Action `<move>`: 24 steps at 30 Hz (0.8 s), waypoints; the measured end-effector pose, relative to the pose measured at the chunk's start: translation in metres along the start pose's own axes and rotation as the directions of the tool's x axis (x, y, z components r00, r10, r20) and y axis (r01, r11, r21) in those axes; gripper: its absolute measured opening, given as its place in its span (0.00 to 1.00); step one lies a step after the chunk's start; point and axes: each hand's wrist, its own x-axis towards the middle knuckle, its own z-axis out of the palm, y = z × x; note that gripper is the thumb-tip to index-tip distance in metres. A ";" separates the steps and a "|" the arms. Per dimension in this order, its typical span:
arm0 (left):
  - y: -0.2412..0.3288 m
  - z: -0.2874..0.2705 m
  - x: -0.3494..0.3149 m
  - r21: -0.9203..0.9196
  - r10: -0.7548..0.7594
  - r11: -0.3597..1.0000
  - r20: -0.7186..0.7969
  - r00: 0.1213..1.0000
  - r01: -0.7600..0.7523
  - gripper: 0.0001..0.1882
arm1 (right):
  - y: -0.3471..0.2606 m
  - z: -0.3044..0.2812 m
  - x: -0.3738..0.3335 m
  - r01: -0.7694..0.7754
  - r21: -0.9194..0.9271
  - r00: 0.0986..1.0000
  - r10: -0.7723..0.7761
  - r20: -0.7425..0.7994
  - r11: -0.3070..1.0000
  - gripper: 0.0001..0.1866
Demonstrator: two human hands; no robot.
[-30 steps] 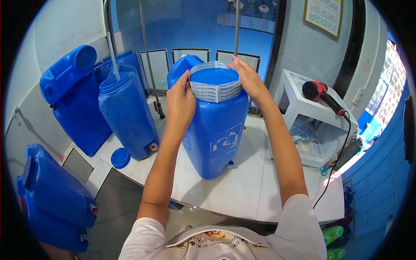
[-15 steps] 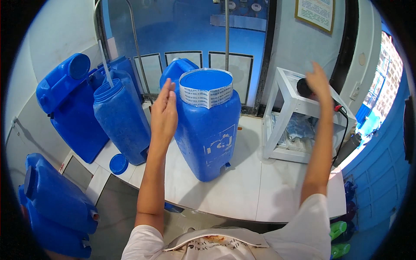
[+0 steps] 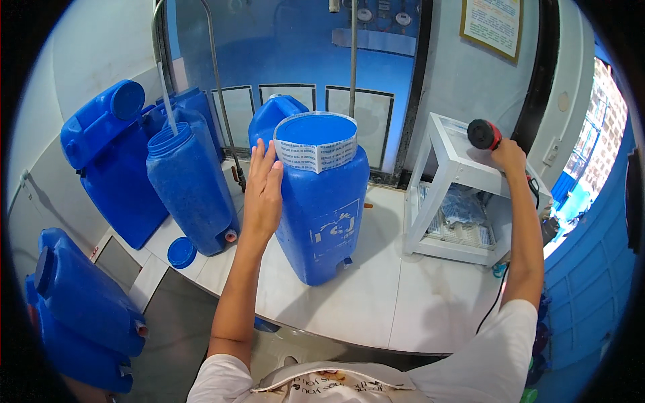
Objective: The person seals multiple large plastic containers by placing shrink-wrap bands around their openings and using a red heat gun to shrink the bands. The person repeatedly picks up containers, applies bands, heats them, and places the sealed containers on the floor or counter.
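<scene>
A tall blue water jug (image 3: 329, 221) stands upright on the counter in front of me. A loose, clear plastic seal band with printing (image 3: 317, 156) circles its wide blue cap (image 3: 316, 126). My left hand (image 3: 263, 195) lies against the jug's left side, just below the band, with fingers stretched out and holding nothing. Over at the right, my right hand (image 3: 509, 158) is closed round the handle of a red-and-black hand-held blower (image 3: 485, 135), lifted above the white shelf unit (image 3: 463, 171). Its black cord hangs down behind my forearm.
Left of the jug, an uncapped blue jug (image 3: 188, 195) has a thin tube in its mouth. A loose blue cap (image 3: 181, 252) lies before it. More blue jugs (image 3: 111, 174) stand at left and lower left. A metal pipe (image 3: 353, 60) comes down behind the capped jug.
My right hand has taken hold of the blower and lifted it off the shelf unit's top. My left hand has slid slightly lower along the jug.
</scene>
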 end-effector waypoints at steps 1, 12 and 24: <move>0.001 0.001 -0.001 -0.030 -0.010 0.999 0.022 1.000 0.011 0.29 | 0.003 -0.007 -0.006 -0.019 0.048 0.997 0.023 -0.069 0.999 0.19; 0.009 0.015 -0.012 -0.208 -0.066 0.977 -0.089 0.994 0.046 0.39 | -0.035 -0.079 -0.227 -0.212 0.931 0.971 -0.175 0.166 -0.298 0.20; 0.018 0.011 -0.003 0.056 -0.025 0.998 -0.132 0.991 0.032 0.44 | -0.060 -0.106 -0.277 -0.498 0.800 0.849 -0.376 0.372 -0.333 0.21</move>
